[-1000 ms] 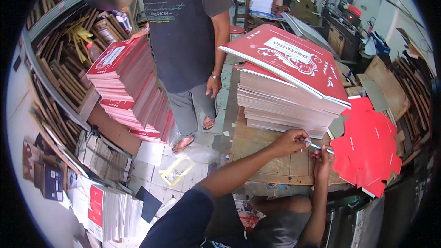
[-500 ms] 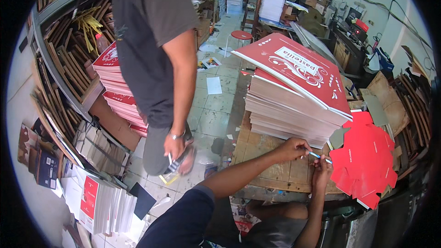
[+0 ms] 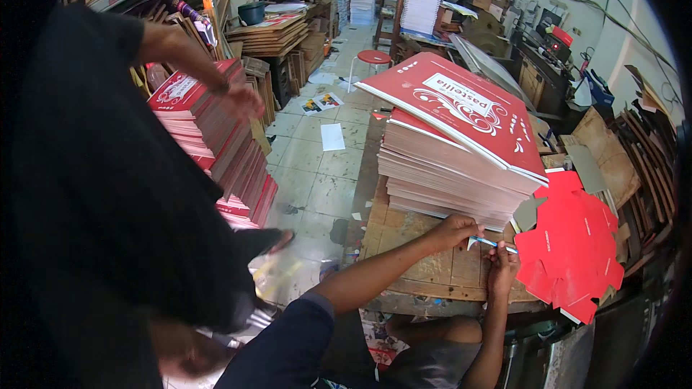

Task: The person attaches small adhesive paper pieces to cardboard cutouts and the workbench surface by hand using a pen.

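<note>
Both hands meet on a thin blue-handled tool [image 3: 496, 244]: left hand [image 3: 455, 230] pinches its tip, right hand [image 3: 502, 268] closed round the handle, probably a knife. Just behind it rises the cardboard stack [image 3: 447, 173], red cutouts [image 3: 573, 245] to its right. Since a second ago the grip looks unchanged; a co-worker [image 3: 101, 194] has stepped close on the left.
</note>
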The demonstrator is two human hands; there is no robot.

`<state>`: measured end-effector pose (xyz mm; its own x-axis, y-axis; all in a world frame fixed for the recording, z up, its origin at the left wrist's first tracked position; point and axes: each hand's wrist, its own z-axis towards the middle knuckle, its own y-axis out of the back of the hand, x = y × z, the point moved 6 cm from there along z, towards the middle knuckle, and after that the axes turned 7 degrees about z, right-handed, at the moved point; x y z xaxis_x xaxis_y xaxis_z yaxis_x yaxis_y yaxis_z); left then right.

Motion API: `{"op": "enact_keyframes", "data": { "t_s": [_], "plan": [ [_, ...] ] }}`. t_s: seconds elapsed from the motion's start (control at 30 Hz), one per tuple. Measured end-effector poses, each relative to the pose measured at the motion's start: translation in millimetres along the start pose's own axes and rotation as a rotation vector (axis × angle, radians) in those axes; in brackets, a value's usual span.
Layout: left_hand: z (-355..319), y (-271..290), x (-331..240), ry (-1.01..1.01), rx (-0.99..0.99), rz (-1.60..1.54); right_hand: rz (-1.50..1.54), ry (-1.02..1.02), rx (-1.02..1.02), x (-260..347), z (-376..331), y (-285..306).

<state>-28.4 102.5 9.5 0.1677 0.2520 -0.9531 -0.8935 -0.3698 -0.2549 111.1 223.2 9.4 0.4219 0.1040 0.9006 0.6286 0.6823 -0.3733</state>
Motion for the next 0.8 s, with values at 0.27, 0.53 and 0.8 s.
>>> {"op": "enact_keyframes", "data": {
  "t_s": [0.27,0.53,0.8],
  "plan": [
    [0,-1,4,-0.011,0.033,0.143,0.006,0.009,0.012,4,0,-5],
    [-7,-2,-4,-0.003,0.045,0.285,0.011,0.013,0.000,-8,4,7],
    [-15,-7,-25,-0.074,-0.022,0.527,-0.077,0.003,-0.030,2,-2,-1]
  ]
}}
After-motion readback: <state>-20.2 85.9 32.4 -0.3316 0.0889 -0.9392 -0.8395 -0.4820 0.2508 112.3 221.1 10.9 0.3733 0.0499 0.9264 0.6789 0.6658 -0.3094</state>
